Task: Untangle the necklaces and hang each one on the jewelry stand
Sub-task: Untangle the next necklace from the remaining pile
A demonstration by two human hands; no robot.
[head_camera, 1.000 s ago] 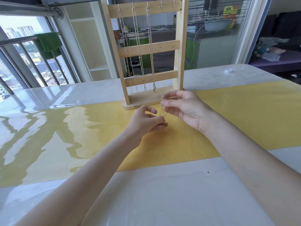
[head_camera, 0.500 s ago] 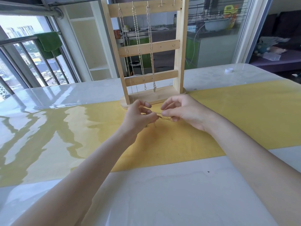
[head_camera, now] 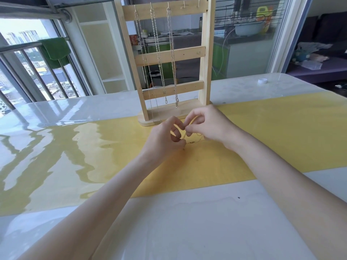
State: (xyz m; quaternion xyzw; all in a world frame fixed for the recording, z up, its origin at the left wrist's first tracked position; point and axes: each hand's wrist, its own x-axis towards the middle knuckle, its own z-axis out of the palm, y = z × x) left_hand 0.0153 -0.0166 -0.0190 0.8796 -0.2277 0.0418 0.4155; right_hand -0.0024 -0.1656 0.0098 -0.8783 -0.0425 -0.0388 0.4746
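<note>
A wooden jewelry stand (head_camera: 204, 53) rises at the back of the table, with three silver necklaces (head_camera: 158, 59) hanging from hooks on its top bar. Two hooks at the top right are bare. Just in front of its base, a thin gold necklace (head_camera: 192, 142) lies tangled on the yellow runner (head_camera: 272, 132). My left hand (head_camera: 165, 137) pinches the chain at its lower end. My right hand (head_camera: 208, 124) pinches the same chain a little higher. The two hands nearly touch, and the fingers hide much of the chain.
The glossy white table (head_camera: 187, 222) stretches toward me under the runner. A small white cap (head_camera: 262, 81) sits at the far right of the table. A railing with a green towel (head_camera: 54, 50) stands behind on the left.
Both hands have moved closer together and slightly toward the stand. The chain, held up between them a second ago, now hangs short between the fingertips near the runner.
</note>
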